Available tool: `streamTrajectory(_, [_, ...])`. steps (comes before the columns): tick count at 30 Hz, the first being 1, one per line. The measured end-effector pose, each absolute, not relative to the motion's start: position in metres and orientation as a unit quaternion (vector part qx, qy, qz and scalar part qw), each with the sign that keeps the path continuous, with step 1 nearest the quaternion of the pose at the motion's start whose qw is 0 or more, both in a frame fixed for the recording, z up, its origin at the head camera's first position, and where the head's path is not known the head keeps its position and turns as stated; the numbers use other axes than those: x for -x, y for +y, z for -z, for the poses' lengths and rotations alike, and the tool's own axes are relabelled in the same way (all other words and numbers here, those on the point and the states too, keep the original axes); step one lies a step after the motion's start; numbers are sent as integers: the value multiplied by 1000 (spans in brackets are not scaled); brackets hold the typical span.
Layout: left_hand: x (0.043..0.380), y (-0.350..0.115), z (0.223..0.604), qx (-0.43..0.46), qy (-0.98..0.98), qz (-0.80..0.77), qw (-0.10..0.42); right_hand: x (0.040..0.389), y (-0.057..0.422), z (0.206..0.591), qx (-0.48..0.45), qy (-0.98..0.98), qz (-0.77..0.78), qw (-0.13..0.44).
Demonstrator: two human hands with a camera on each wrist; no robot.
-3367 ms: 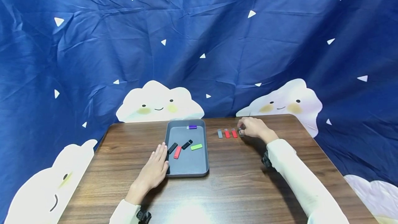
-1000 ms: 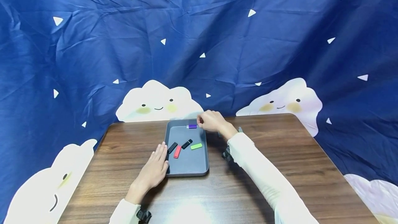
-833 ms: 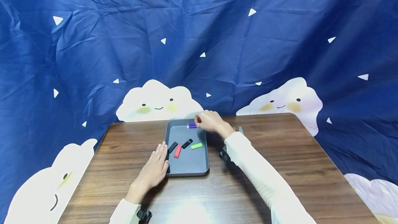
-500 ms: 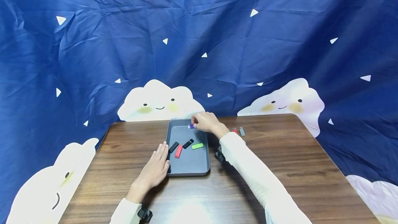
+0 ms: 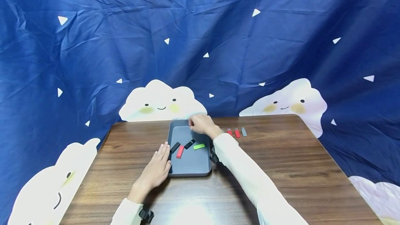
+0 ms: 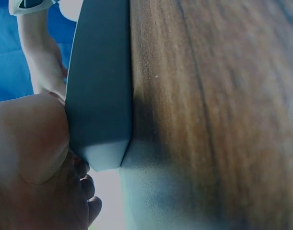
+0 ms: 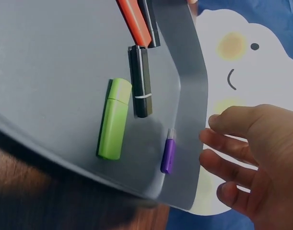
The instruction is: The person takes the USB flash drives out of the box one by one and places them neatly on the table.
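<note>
Blue cloth (image 5: 200,44) backed the tabletop (image 5: 281,159). The left hand (image 5: 155,169) lay straight-fingered against the tray (image 5: 191,169); the right grip (image 7: 275,158), parted, held nothing near the purple stick (image 7: 168,154) just inside the far wall (image 7: 193,96), which risked a fumbled pinch.

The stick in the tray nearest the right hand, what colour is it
The stick is purple with a pale end, best seen in the right wrist view.

A blue curtain (image 5: 225,20) printed with smiling clouds (image 5: 162,114) hangs behind the wooden table (image 5: 290,169).
</note>
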State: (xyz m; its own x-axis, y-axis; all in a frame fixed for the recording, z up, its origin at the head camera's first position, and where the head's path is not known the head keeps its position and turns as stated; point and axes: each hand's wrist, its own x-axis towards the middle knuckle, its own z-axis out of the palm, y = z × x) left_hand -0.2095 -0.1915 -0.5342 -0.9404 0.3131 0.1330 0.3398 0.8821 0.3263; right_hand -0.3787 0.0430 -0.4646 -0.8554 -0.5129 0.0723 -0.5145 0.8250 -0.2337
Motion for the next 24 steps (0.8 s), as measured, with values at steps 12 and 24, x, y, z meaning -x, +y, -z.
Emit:
streamTrajectory(12, [210,-191,534,168,-968,180,40,383,41,472,-243,-961,-128,-27])
streamTrajectory(24, [210,-191,533,165,-969,179,33,383,40,481,-231,-966,-103,-47])
